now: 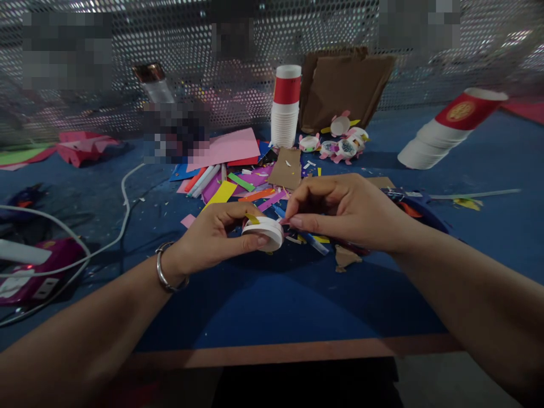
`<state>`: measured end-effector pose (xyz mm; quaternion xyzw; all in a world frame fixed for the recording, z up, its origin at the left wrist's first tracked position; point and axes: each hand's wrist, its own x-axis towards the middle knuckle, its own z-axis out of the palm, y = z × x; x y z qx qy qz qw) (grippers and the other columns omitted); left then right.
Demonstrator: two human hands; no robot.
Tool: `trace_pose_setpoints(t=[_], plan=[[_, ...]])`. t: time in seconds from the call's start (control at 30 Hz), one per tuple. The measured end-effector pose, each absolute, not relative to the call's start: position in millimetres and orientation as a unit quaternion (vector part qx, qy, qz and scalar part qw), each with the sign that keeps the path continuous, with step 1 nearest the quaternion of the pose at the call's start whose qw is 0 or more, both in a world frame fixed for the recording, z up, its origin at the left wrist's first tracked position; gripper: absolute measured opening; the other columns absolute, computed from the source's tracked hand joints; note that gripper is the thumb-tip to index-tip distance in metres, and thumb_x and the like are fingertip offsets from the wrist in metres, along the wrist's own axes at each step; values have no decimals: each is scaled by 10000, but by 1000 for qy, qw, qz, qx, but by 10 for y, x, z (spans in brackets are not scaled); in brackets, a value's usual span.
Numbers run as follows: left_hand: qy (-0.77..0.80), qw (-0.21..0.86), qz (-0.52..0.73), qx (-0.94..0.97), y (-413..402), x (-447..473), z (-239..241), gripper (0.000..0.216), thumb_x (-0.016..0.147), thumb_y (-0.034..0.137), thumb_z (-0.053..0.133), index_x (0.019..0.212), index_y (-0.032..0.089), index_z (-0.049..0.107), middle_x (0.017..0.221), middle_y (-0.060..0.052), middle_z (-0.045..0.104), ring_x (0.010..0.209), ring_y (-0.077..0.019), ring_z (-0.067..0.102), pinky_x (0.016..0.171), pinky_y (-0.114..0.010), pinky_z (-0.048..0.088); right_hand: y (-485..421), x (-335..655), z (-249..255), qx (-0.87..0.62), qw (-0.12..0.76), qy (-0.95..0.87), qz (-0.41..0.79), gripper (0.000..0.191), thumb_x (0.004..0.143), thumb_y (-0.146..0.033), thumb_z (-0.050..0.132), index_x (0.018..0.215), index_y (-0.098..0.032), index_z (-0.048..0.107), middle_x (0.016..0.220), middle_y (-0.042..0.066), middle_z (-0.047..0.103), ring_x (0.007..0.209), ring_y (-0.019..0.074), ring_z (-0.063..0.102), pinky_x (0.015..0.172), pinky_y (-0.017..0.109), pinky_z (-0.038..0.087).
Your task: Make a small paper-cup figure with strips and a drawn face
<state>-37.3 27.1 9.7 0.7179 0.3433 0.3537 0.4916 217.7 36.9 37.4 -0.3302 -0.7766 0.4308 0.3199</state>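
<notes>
My left hand is closed around a short white paper-cup ring, thumb across its front; a silver bangle sits on that wrist. A small yellow paper strip pokes up at the ring's top edge. My right hand is curled beside it, with fingertips pinched against the ring's right rim; what they pinch is too small to make out. Both hands hover over the blue table near its front edge, among coloured paper strips.
A stack of red-and-white paper cups stands at the back centre, and another stack lies tilted at right. Brown cardboard leans on the mesh wall. Finished cup crafts sit nearby. A purple glue gun with white cable lies left.
</notes>
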Motion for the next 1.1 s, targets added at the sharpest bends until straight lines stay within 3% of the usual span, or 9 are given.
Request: trace_pose_setpoints(t=[0.33,0.57,0.9,1.1], plan=[[333,448,321,765,288,-402,105,139,851,277,833,877,162,760,820,-47,770,732,-159,678,711,-273,516,357,2186,432,-309,295,-767,479,92,900,-253,748,877,-169,720,745,-18,690,644,95,584,590,237,438],[315,461,296,775,293,-409,89,104,867,261,794,892,169,754,821,-26,729,721,-146,648,702,-270,504,344,2171,422,-297,257,-771,502,107,901,-272,767,876,-173,733,830,27,757,760,140,673,700,269,518],[301,457,288,786,254,-383,82,57,845,143,753,886,178,737,830,9,710,728,-110,619,691,-227,484,332,2143,421,-303,243,-780,490,144,894,-315,777,865,-185,722,802,11,747,719,131,662,670,267,517],[303,463,283,784,243,-354,87,54,831,146,765,865,171,731,792,17,695,704,-103,600,659,-218,465,328,2128,417,-299,235,-796,471,84,895,-253,748,862,-183,716,800,-6,732,707,113,643,662,246,499]])
